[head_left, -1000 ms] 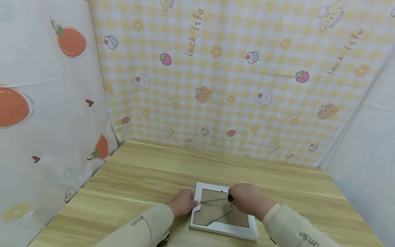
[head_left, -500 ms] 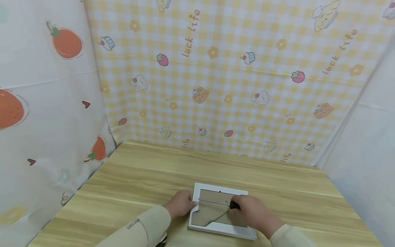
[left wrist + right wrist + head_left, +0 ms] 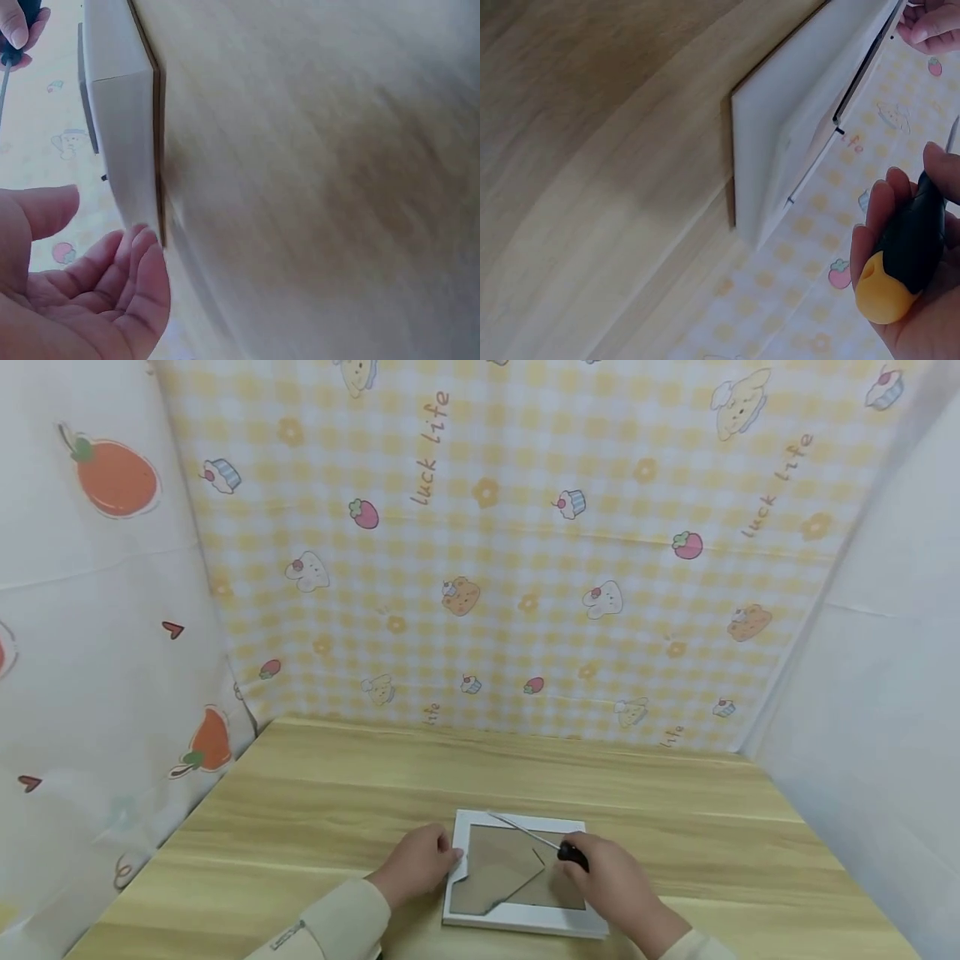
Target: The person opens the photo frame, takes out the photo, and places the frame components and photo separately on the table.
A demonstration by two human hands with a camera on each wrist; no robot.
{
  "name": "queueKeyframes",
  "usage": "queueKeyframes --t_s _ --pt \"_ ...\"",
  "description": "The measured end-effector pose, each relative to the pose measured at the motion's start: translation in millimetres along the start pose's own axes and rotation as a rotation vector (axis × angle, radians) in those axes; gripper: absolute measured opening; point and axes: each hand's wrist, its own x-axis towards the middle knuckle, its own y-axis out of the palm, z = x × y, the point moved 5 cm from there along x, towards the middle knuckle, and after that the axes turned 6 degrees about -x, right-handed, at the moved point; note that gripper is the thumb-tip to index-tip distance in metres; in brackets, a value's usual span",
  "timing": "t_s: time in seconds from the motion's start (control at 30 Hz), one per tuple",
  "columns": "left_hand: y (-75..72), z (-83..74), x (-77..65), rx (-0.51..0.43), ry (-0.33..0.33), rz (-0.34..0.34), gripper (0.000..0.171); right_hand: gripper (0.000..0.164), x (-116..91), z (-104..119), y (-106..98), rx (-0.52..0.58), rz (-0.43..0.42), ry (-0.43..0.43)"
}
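Slantwise, the screwdriver (image 3: 911, 244) points away and leftward, its long axis crossing over the white frame (image 3: 543, 918), its rounded black-and-yellow handle gripped by the right hand (image 3: 611, 881). At the frame's left edge, the left hand (image 3: 420, 860) holds its thumb apart from bent fingers. Beneath is a wood-grained table (image 3: 337, 810); behind hangs creased, yellow-checked cloth (image 3: 510, 552).

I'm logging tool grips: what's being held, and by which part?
The right hand holds a screwdriver by its black-and-yellow handle. The left hand is at the white frame's edge; whether it grips cannot be told.
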Motion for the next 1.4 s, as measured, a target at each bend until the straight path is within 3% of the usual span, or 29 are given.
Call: queueKeyframes --t_s 0.13,0.33,0.77,0.9,1.27,1.4 --pt "-1.2 -7.9 -2.5 0.031 0.051 -0.018 0.020 0.018 -4 -7 -3 -0.002 -0.030 0.040" --pt "0.1 -18.2 -4.2 0.217 0.131 -0.059 0.034 0.025 -7 -18 -4 -0.002 -0.023 0.101" --pt "14.9 -41.2 -15.2 0.551 0.380 -0.094 0.042 0.020 -15 -47 -14 -0.043 -0.059 0.149" --pt "17.1 -50.8 -19.3 0.565 0.443 -0.104 0.041 0.017 -17 -57 -16 -0.063 -0.070 0.164" --pt "24.7 -70.6 -22.1 0.630 0.508 -0.087 0.040 0.020 -25 -89 -22 -0.065 -0.026 0.252" --pt "28.8 -72.8 -21.8 0.650 0.571 -0.124 0.038 0.018 -28 -101 -27 -0.074 -0.004 0.276"
